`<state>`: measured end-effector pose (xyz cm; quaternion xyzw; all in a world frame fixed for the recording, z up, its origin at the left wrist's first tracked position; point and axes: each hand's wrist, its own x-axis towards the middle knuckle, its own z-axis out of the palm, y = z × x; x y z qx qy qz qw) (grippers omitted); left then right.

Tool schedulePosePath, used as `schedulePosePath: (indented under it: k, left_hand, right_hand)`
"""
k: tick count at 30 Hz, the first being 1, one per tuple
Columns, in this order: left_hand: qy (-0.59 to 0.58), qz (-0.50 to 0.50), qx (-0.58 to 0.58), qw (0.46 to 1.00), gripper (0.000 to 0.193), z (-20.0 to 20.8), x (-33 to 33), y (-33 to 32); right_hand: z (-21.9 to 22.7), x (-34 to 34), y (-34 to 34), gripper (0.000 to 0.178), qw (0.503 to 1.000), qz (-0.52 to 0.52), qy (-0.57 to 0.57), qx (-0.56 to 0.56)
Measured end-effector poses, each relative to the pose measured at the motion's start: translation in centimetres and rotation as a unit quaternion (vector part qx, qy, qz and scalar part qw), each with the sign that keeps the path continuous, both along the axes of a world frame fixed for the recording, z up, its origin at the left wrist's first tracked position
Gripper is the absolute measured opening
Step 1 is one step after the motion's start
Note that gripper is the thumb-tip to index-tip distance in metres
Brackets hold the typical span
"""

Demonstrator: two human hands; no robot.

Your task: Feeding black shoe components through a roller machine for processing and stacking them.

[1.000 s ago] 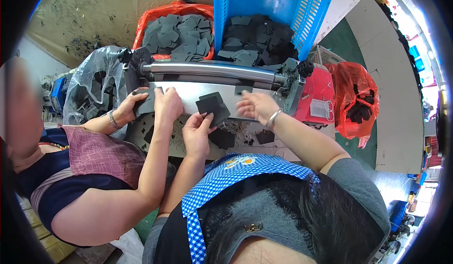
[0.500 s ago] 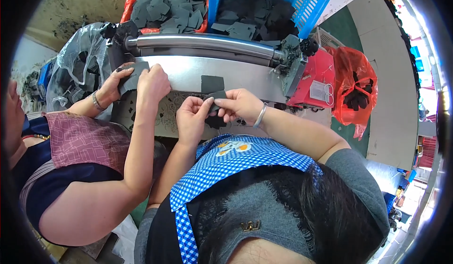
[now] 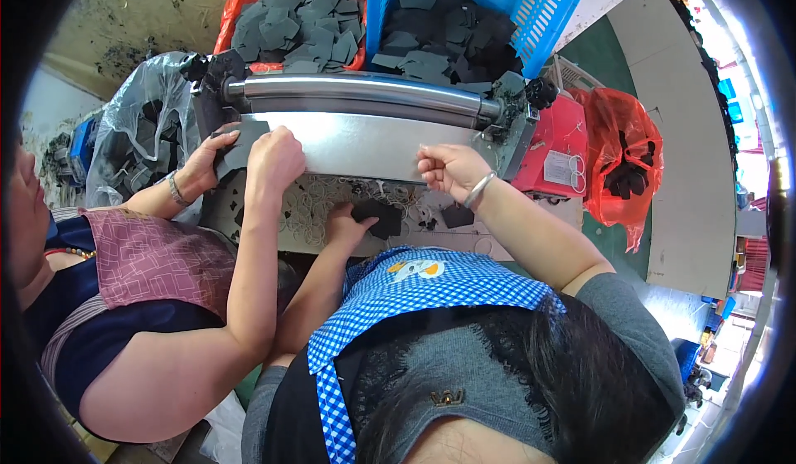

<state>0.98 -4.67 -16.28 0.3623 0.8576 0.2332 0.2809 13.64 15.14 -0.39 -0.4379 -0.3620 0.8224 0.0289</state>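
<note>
Below the front edge of the shiny metal plate, my left hand is closed on a dark grey sheet piece, its thumb on the lower side. My right hand, with a bangle at the wrist, hovers by the plate's right front part. Its fingers are curled in and no object shows between them. Another dark piece lies on the surface below it. A steel roller spans the machine behind the plate.
At my left, a co-worker's hands hold a grey sheet piece at the plate. Behind stand a red-bagged container and a blue crate of grey pieces. A red bag hangs right. Tangled bands lie below the plate.
My hands have parted: the left moved down below the plate with a dark piece, the right moved to the right. The piece lying at the plate's front edge is gone from there.
</note>
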Motion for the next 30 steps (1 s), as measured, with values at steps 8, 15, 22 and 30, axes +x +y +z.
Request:
schedulePosePath:
  k: [8,15,22,30]
  left_hand:
    - [-0.04,0.004,0.029,0.999,0.05,0.0,-0.5,-0.2]
    - [0.006,-0.058,-0.061,0.996,0.049,4.1,0.1,1.3]
    - [-0.152,-0.019,0.129,0.98,0.048,7.9,-0.6,-0.6]
    - [-0.547,0.13,0.395,0.727,0.042,17.1,0.2,1.0]
  right_hand:
    - [0.8,1.0,0.1,0.013,0.999,-0.005,0.034,0.007]
    - [1.0,0.7,-0.6,0.013,1.0,0.007,0.021,-0.009]
    - [2.2,0.9,-2.1,0.023,0.975,0.124,0.028,0.182]
    - [3.9,0.0,-5.0,0.042,0.886,0.309,0.089,0.336]
